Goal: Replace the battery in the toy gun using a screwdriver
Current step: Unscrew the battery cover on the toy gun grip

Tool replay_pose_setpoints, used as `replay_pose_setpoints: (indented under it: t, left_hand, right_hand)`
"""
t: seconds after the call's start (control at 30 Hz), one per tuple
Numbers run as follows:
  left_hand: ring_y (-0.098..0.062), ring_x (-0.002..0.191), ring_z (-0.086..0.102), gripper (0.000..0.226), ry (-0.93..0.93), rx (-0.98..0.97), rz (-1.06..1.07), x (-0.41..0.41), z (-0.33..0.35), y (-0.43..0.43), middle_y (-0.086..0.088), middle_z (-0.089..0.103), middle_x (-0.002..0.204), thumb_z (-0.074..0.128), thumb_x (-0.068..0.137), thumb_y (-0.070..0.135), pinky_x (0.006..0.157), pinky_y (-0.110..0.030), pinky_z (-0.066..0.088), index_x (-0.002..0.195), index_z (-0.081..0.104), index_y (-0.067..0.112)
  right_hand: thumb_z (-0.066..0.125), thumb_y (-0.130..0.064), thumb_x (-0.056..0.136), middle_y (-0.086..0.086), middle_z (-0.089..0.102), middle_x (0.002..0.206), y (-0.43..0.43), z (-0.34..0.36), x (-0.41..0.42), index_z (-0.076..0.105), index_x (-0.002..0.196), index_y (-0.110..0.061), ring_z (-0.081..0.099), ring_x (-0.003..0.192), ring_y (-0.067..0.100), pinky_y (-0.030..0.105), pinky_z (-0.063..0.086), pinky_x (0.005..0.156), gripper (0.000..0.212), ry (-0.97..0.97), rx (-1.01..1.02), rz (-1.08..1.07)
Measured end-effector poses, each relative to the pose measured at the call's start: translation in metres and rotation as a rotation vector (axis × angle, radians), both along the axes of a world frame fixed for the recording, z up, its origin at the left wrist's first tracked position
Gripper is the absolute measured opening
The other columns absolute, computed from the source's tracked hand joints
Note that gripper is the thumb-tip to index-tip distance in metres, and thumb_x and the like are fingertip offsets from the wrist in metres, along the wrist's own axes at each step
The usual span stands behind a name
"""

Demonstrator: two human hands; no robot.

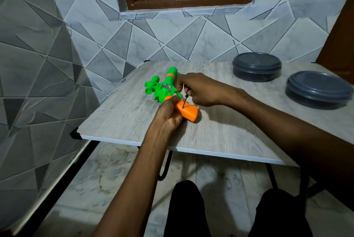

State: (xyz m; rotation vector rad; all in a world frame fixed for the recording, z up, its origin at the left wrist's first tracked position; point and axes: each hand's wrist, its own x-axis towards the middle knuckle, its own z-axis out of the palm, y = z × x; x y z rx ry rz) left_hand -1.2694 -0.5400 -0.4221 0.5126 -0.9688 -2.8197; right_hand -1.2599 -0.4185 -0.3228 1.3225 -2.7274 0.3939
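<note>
Left hand [168, 114]: fingers curled round the orange grip of the toy gun [166, 88].
Right hand [199, 90]: closed round a screwdriver [185, 101], tip on the orange grip.
Toy gun: lying on the desk [220, 137], near its left side.

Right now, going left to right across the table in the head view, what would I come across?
Toy gun, right hand holding the screwdriver, farther grey container, nearer grey container.
</note>
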Motion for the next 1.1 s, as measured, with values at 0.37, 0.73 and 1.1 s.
replay_pose_setpoints:
  t: [0.37, 0.73, 1.1]
  left_hand:
    - [-0.015, 0.065, 0.046, 0.021, -0.03, 0.029, 0.014, 0.012, 0.013, 0.004, -0.007, 0.047, 0.074, 0.042, 0.099, 0.001, 0.071, -0.03, 0.043, 0.082, 0.052, 0.007]
    - [-0.016, 0.063, 0.045, 0.023, -0.041, -0.022, 0.009, 0.011, 0.013, 0.035, -0.006, 0.045, 0.071, 0.043, 0.101, 0.006, 0.066, -0.031, 0.043, 0.079, 0.05, 0.01]
    - [-0.016, 0.065, 0.049, 0.02, -0.043, -0.07, 0.019, 0.009, 0.012, 0.05, -0.005, 0.049, 0.073, 0.044, 0.1, 0.009, 0.067, -0.032, 0.045, 0.081, 0.052, 0.011]
  right_hand:
    - [0.069, -0.001, 0.081, 0.0, 0.073, 0.088, 0.027, -0.007, -0.009, 0.075, 0.092, -0.013, 0.065, 0.076, 0.005, 0.002, 0.042, 0.067, 0.017, -0.023, -0.331, -0.156]
    - [0.084, -0.013, 0.07, -0.002, 0.072, 0.07, 0.131, -0.063, -0.003, 0.073, 0.068, -0.016, 0.067, 0.064, 0.007, 0.02, 0.055, 0.065, 0.012, -0.11, -0.707, -0.613]
    - [0.075, -0.008, 0.072, -0.009, 0.066, 0.067, 0.158, -0.085, -0.011, 0.07, 0.068, -0.016, 0.063, 0.067, 0.006, 0.03, 0.057, 0.071, 0.01, -0.028, -0.494, -0.711]
